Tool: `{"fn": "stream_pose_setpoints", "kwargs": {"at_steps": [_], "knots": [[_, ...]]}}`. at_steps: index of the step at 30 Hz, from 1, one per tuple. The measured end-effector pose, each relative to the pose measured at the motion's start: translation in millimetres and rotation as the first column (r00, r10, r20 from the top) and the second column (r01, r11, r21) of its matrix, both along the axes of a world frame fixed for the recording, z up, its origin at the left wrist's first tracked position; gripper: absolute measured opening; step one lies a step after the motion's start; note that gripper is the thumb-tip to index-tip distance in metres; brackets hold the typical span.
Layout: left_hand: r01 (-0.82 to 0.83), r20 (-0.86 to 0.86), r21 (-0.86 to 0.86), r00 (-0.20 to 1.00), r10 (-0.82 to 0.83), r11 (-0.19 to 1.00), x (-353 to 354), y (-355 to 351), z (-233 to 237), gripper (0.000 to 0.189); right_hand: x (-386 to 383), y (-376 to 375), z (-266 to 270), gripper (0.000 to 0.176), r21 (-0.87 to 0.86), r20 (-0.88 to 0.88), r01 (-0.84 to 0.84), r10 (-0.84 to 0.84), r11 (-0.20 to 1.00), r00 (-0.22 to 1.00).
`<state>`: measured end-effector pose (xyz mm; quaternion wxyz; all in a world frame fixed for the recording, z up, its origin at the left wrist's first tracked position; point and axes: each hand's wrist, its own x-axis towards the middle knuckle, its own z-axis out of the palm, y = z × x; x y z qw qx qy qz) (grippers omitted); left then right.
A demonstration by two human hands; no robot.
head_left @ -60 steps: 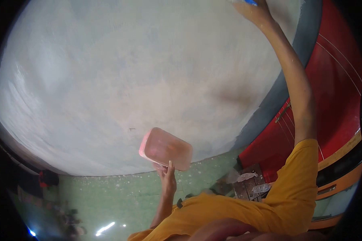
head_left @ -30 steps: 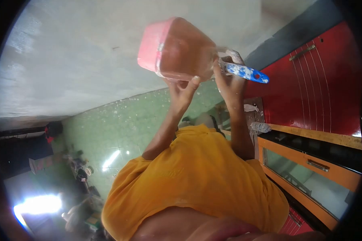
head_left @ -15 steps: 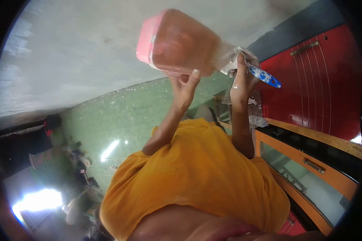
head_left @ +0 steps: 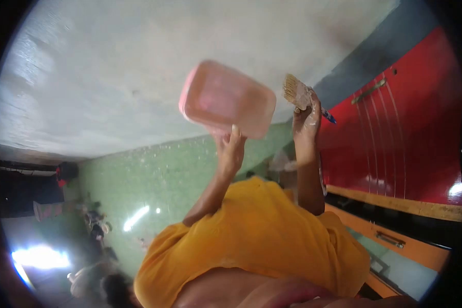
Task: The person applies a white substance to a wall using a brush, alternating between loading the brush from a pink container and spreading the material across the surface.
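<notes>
My left hand point(head_left: 232, 149) grips the lower edge of a pink plastic container point(head_left: 228, 97), its thumb pressed on the rim. The container is tilted; blur hides how much it holds. To its right, my right hand point(head_left: 307, 119) is closed around a wide paintbrush point(head_left: 297, 93). Pale bristles point up and left, and whitish paint smears the ferrule. The blue handle end point(head_left: 329, 117) sticks out past my fingers, which also carry paint marks. The brush and container are apart. Beyond both hands spreads a patchy grey-white surface point(head_left: 113, 87).
A red cabinet panel point(head_left: 385, 138) stands close on my right, above an orange drawer point(head_left: 390, 238). White specks dot a green surface point(head_left: 154, 169) below the pale one. Blurred household items point(head_left: 97, 220) and a bright light point(head_left: 41, 258) are at the left.
The container has moved lower in the view and appears smaller. The paintbrush has swung away from the container's side, so its bristles now show. The whole view has shifted slightly.
</notes>
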<state>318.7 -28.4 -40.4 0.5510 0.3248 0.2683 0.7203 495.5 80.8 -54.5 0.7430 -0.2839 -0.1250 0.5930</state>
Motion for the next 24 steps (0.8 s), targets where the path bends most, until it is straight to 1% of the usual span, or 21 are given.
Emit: {"fn": "stream_pose_setpoints", "kwargs": {"at_steps": [1, 2, 3, 5, 7, 8, 9, 10, 11, 12, 13, 15, 16, 17, 18, 19, 20, 22, 24], "knots": [[0.014, 0.007, 0.014, 1.000, -0.014, 1.000, 1, 1, -4, 0.054, 8, 13, 10, 0.029, 0.030, 0.024, -0.001, 0.000, 1.000, 1.000], [-0.010, 0.042, -0.006, 0.999, 0.011, 1.000, 4, 1, -2, 0.058, 13, 22, 36, 0.029, 0.020, 0.040, 0.042, -0.043, 0.999, 0.998], [-0.030, 0.078, -0.024, 0.996, 0.032, 0.999, 7, 2, 0, 0.062, 20, 37, 63, 0.031, 0.123, 0.089, 0.067, -0.079, 0.990, 0.993], [-0.010, 0.061, -0.021, 0.998, 0.012, 1.000, 7, 1, -1, 0.063, 36, 67, 119, 0.035, 0.313, 0.172, 0.107, -0.167, 0.944, 0.971], [-0.051, 0.077, -0.001, 0.996, 0.051, 0.999, 14, 1, 6, 0.063, 52, 88, 190, 0.042, 0.469, 0.368, 0.093, -0.290, 0.878, 0.884], [-0.070, 0.084, 0.003, 0.994, 0.070, 0.998, 16, 2, 8, 0.063, 53, 92, 232, 0.041, 0.671, 0.445, 0.050, -0.456, 0.739, 0.771], [-0.101, 0.094, -0.011, 0.990, 0.102, 0.995, 17, 3, 7, 0.061, 54, 96, 271, 0.039, 0.821, 0.460, -0.035, -0.624, 0.570, 0.632], [-0.133, 0.106, -0.029, 0.985, 0.135, 0.991, 18, 5, 5, 0.060, 57, 104, 306, 0.035, 0.891, 0.439, -0.088, -0.797, 0.445, 0.416], [-0.162, 0.120, -0.048, 0.979, 0.167, 0.986, 17, 6, 1, 0.058, 58, 117, 336, 0.030, 0.930, 0.353, -0.168, -0.919, 0.325, 0.176], [-0.181, -0.054, -0.012, 0.982, 0.180, 0.983, 14, 4, -11, 0.056, 62, 139, 357, 0.027, 0.936, 0.268, -0.231, -0.963, 0.266, -0.024], [-0.193, -0.225, 0.030, 0.955, 0.195, 0.981, 8, 3, -26, 0.055, 67, 154, 376, 0.024, 0.930, 0.155, -0.297, -0.963, 0.218, -0.222], [-0.191, -0.276, 0.052, 0.941, 0.198, 0.980, 8, 11, -27, 0.053, 65, 166, 396, 0.025, 0.874, -0.070, -0.472, -0.932, 0.115, -0.356], [-0.177, -0.165, 0.018, 0.970, 0.178, 0.984, 11, 8, -17, 0.053, 58, 170, 390, 0.030, 0.856, -0.129, -0.444, -0.722, 0.265, -0.680], [-0.159, -0.053, -0.016, 0.986, 0.158, 0.987, 12, 7, -12, 0.053, 51, 167, 372, 0.035, 0.817, -0.152, -0.506, -0.743, 0.276, -0.651], [-0.175, -0.050, -0.034, 0.984, 0.173, 0.984, 12, 5, -13, 0.055, 44, 163, 356, 0.040, 0.773, -0.169, -0.565, -0.765, 0.288, -0.622], [-0.190, -0.050, -0.062, 0.981, 0.187, 0.980, 13, 2, -16, 0.056, 45, 172, 327, 0.040, 0.731, -0.214, -0.623, -0.774, 0.277, -0.595], [-0.203, -0.044, -0.077, 0.979, 0.200, 0.976, 13, 6, -16, 0.057, 47, 177, 295, 0.040, 0.682, -0.120, -0.643, -0.813, 0.350, -0.570], [-0.214, 0.004, -0.065, 0.977, 0.215, 0.975, 14, 6, -17, 0.060, 45, 159, 251, 0.037, 0.505, -0.078, -0.761, -0.857, 0.407, -0.510], [-0.224, 0.065, -0.059, 0.972, 0.227, 0.973, 18, 5, -13, 0.064, 57, 165, 253, 0.035, 0.437, 0.001, -0.834, -0.927, 0.337, -0.374]]}}
